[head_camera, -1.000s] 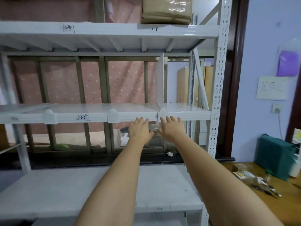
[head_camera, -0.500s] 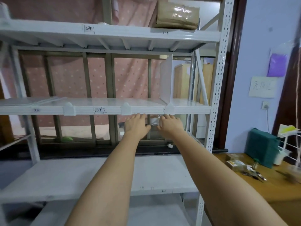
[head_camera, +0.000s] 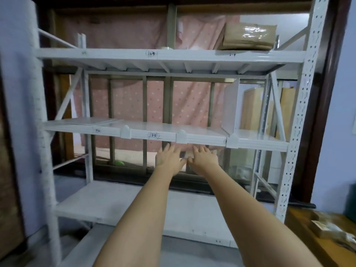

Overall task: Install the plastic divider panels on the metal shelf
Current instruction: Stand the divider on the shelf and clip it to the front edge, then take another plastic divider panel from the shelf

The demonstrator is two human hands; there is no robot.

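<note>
A white metal shelf rack fills the view; its middle shelf (head_camera: 158, 134) carries white plastic clips along the front edge. One white plastic divider panel (head_camera: 230, 106) stands upright on that shelf at the right, seated in a clip (head_camera: 232, 141). More flat white panels (head_camera: 82, 121) lie stacked at the shelf's left end. My left hand (head_camera: 168, 159) and my right hand (head_camera: 203, 158) hover side by side just below the shelf's front edge, fingers straight and spread, holding nothing. Both are left of the upright panel.
A taped cardboard box (head_camera: 248, 36) sits on the top shelf at the right. The bottom shelf (head_camera: 115, 207) lies below my arms. A perforated white upright (head_camera: 300, 120) bounds the rack on the right, and a wooden table (head_camera: 327, 232) with small items stands beyond it.
Both hands have dropped away from the shelf's front edge and shifted left of the divider's clip. The view has swung left and pulled back, showing more of the rack.
</note>
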